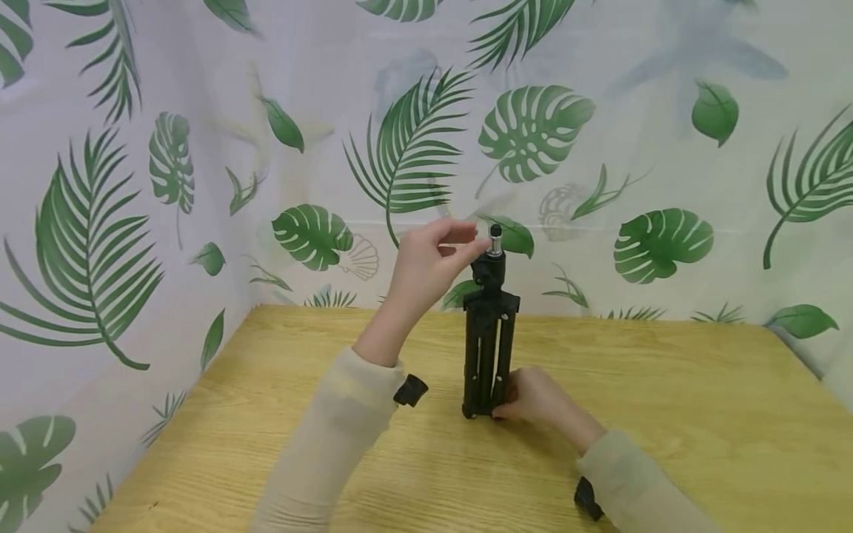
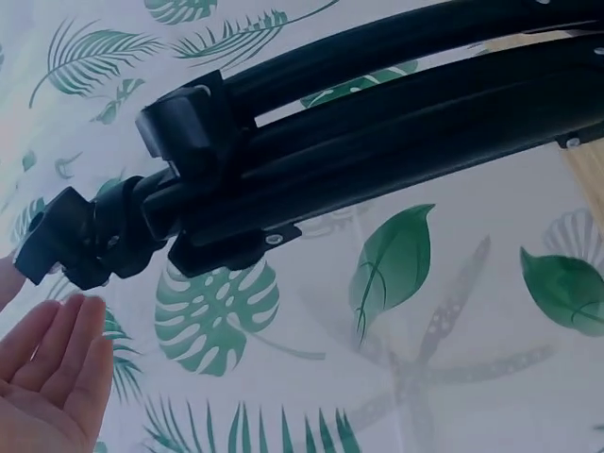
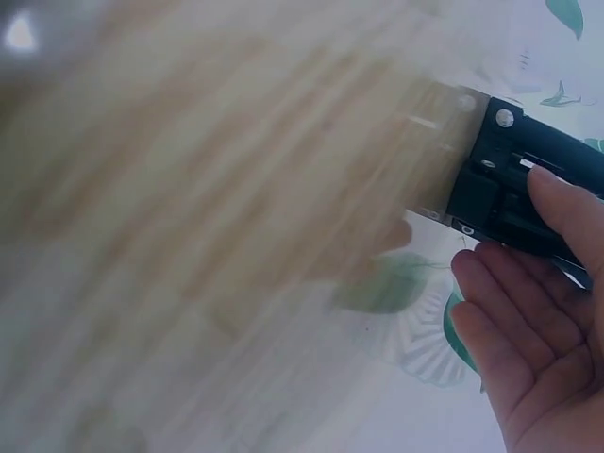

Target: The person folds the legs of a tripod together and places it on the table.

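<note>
A black folded tripod stand (image 1: pixel 489 340) is upright on the wooden table, topped by a short silver stud (image 1: pixel 496 242) with a black tip. Up beside this stud is my left hand (image 1: pixel 436 255), its thumb and fingers extended and not wrapped round anything. In the left wrist view, its fingers (image 2: pixel 58 354) lie close to a black knob (image 2: pixel 57 236) at the stand's top; the thumb is mostly hidden. Low on the folded legs, my right hand (image 1: pixel 536 396) holds the stand. The right wrist view has its thumb (image 3: pixel 563 208) on the black legs, with fingers curved underneath.
The yellow wood-grain table (image 1: pixel 266 444) extends around the stand. Behind and to the left hangs a white cloth (image 1: pixel 320 163) printed with green leaves. Black wrist mounts (image 1: pixel 410 390) are on both sleeves.
</note>
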